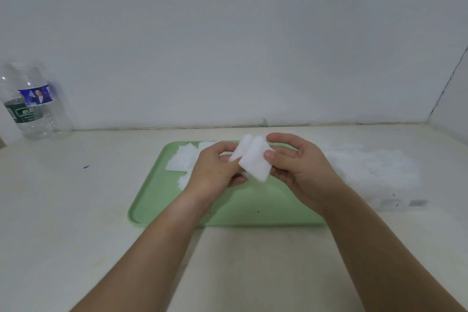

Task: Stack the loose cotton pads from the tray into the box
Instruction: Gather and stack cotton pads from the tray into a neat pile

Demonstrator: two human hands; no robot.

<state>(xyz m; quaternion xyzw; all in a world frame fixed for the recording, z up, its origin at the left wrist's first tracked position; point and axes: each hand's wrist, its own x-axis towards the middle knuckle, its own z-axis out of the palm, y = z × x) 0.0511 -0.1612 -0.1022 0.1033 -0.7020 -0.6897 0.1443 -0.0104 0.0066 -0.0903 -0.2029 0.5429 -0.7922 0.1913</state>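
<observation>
Held pads point(253, 159): a small white bundle is kept above the far half of the tray point(228, 213), lifted clear of its surface and caught between both hands.
Left hand point(215, 172): the fingers are curled round the bundle's left edge, so it is gripped from that side.
Right hand point(298, 167): the thumb is pressed on the bundle's near face and the fingers are curled behind it, so the bundle is pinched.
Loose pads point(181, 159): several are left lying flat at the tray's far-left corner, partly hidden behind the left hand.
Box point(369, 170): a pale, blurred form just right of the tray is taken to be it; its opening cannot be made out.
Bottles point(38, 109): two clear plastic ones are seen well to the left of the tray, by the wall.
Step in hand: the gathered pads are judged to be getting squared into one neat pile before being carried right of the tray.
How it is done well: the edges should be evened by light taps from both sides, with the faces kept flat together. The pinch should be kept gentle so the soft cotton is not creased.
Risk: the two halves appear slightly fanned, so a pad could be shed over the tray if the grip is loosened.
</observation>
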